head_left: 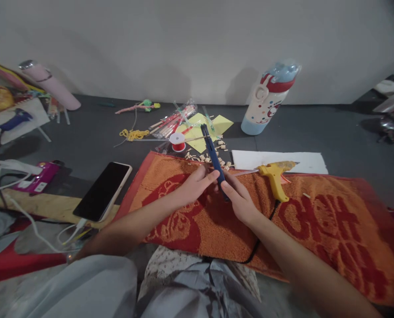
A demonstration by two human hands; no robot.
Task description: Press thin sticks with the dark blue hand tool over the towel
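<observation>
Between my two hands a long, narrow dark blue piece stands tilted, its far end split into two prongs. I cannot make out exactly what it is. My left hand grips its lower part from the left, thumb pressed on its side. From the right, my right hand holds the bottom end with the thumb on top; the other fingers are mostly hidden. Both hands are above an orange and red towel. To the right of them a yellow glue gun lies on its side. Small cut wooden bits are scattered beyond the hands.
A red thread spool, yellow paper and bagged sticks lie behind. A cartoon bottle stands at the back beside a white board. Left are a phone, purple power strip and pink flask.
</observation>
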